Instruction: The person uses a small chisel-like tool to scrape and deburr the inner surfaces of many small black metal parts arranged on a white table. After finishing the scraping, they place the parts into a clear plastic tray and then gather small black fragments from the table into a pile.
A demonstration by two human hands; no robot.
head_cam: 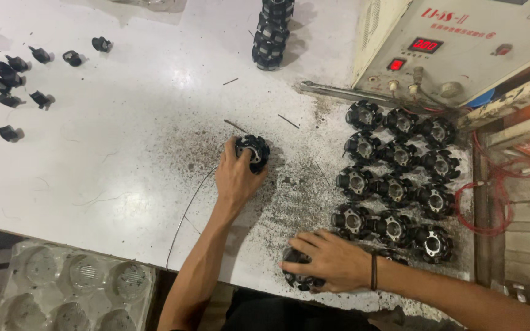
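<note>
My left hand (235,178) grips a round black wheel-like part (254,151) with a metal hub, resting on the white table (124,153) near its middle. My right hand (332,260) lies over another black round part (299,279) at the table's front edge, fingers curled on it. To the right of both hands, several of the same black parts (397,165) sit in rows.
A beige machine (455,43) with red digit displays stands at the back right, red wires (492,196) beside it. A stack of black parts (271,30) is at the back. Small black pieces (13,79) lie far left. A clear plastic tray (75,288) sits below the table.
</note>
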